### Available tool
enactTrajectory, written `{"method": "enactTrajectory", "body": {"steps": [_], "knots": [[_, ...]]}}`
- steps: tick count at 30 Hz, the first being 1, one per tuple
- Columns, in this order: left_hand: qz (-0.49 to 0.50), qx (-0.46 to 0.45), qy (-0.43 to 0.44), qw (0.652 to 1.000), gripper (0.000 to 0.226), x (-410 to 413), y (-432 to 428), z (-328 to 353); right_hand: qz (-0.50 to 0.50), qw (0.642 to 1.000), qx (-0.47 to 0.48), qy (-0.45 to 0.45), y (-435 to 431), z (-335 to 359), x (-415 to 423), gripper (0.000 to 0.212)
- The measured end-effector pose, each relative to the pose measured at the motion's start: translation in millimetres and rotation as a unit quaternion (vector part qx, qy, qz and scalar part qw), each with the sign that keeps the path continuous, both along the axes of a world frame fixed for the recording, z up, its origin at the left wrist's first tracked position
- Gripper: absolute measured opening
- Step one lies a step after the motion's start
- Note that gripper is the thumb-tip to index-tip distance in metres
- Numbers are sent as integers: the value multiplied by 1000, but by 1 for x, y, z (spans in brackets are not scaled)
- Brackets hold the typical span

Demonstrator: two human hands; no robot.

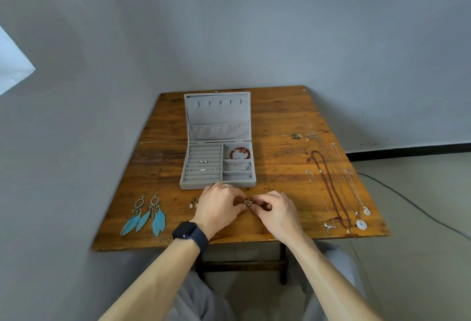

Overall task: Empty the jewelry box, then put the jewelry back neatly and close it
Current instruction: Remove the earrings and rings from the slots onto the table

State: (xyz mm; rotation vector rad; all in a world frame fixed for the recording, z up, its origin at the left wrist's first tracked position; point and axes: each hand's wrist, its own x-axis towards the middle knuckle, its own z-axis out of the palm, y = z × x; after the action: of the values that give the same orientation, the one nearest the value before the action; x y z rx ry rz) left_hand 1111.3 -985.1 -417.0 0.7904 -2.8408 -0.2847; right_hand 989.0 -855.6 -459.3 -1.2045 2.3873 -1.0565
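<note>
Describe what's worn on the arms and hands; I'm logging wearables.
No sleeves reach the forearms. The left wrist carries a dark navy smartwatch with square face and matching band; the left hand has a thin silvery ring. The right hand wears nothing visible.

A single head-worn wide-angle camera looks forward and steeply down over the brown wooden worktop [280,116], wall beyond.

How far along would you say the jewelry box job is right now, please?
Partway, though emptying or refilling is unclear. In the open jewelry box a red bracelet, a silver bangle and small silver pieces sit in compartments. The left hand and right hand pinch a small bronze piece in front of it. Left on the table: feather earrings, necklaces; the box is not yet closed.
</note>
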Motion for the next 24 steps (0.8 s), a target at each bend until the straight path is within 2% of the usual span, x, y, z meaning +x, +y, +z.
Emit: {"method": "enactTrajectory", "body": {"steps": [7,12,16,20,24], "knots": [[1,2,1,1000,31,8,-5,9,9,1000,-9,-12,3,6,0,30],[38,15,44,998,30,30,-29,30,42,999,-29,1,1,20,-1,30],[76,9,47,996,28,45,-66,37,72,996,-53,20,-20,38,-1,27],[103,-20,44,993,26,47,-101,36,93,991,-64,68,-57,50,-4,27],[130,-33,-3,991,33,38,-125,35,107,984,-35,135,-98,58,-8,30]]}}
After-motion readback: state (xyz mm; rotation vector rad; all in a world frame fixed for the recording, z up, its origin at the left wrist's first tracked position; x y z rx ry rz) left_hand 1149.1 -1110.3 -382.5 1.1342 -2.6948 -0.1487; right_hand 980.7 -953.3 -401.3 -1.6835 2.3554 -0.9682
